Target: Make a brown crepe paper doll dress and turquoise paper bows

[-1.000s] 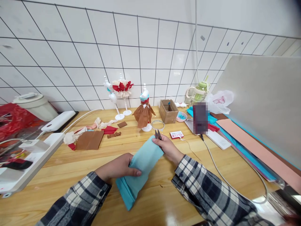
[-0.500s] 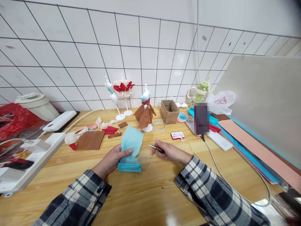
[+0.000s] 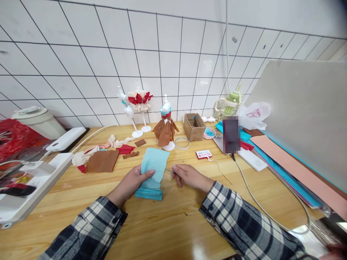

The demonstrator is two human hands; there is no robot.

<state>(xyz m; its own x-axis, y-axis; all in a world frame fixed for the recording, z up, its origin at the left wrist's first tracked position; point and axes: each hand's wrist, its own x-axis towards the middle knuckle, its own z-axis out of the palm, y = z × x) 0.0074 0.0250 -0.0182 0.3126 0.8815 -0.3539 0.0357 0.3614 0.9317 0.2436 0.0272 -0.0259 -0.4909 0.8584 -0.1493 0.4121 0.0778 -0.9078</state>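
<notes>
My left hand [image 3: 135,180] pinches a light blue sheet [image 3: 155,164] between thumb and fingers; the sheet's lower end is folded into a thicker strip. Close to its right edge, my right hand [image 3: 185,174] is closed round a small metal tool [image 3: 170,170] whose tip points left toward the sheet. Most of the tool is hidden by my fingers. Behind the sheet stands a small dress form [image 3: 165,128] with a brown skirt and a blue and red top. A metal ring [image 3: 182,143] lies to the right of its base.
Brown sheet [image 3: 102,161] and fabric scraps lie at left, near a white power strip [image 3: 40,184]. Two more dress forms stand behind. An open cardboard box [image 3: 194,127], a red and white packet [image 3: 203,154], a phone [image 3: 231,135] and its cable are at right.
My right hand has moved slightly left and the tool's tip is now nearer the blue sheet. The sheet's upper part has swung a little to the right. The view has shifted slightly.
</notes>
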